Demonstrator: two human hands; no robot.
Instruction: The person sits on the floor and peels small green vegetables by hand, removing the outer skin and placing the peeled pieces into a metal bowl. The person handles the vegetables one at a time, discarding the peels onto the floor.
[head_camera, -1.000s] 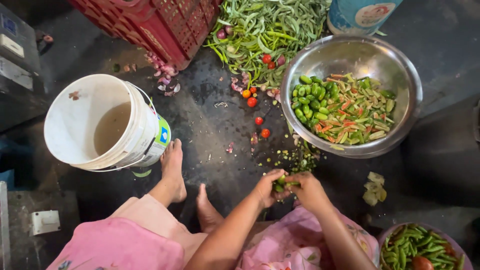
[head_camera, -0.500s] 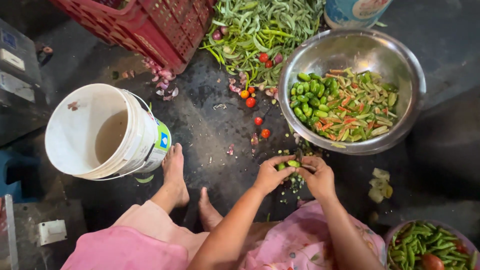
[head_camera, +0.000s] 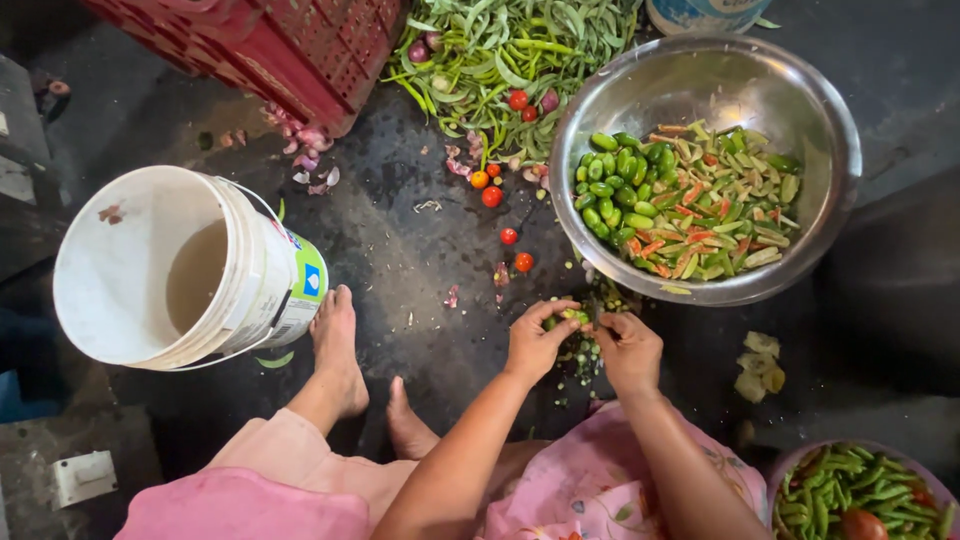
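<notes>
The left hand (head_camera: 535, 340) pinches a small green vegetable (head_camera: 572, 317) at its fingertips; the right hand (head_camera: 628, 350) is closed around a blade, touching it from 3 o'clock. The steel bowl (head_camera: 830, 130) lies at 1 o'clock.

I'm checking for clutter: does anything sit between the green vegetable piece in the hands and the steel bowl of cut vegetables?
Nothing sizeable. The left hand and right hand hold the small green vegetable piece just below the round steel bowl. Only scattered green trimmings lie on the dark floor between them.
</notes>
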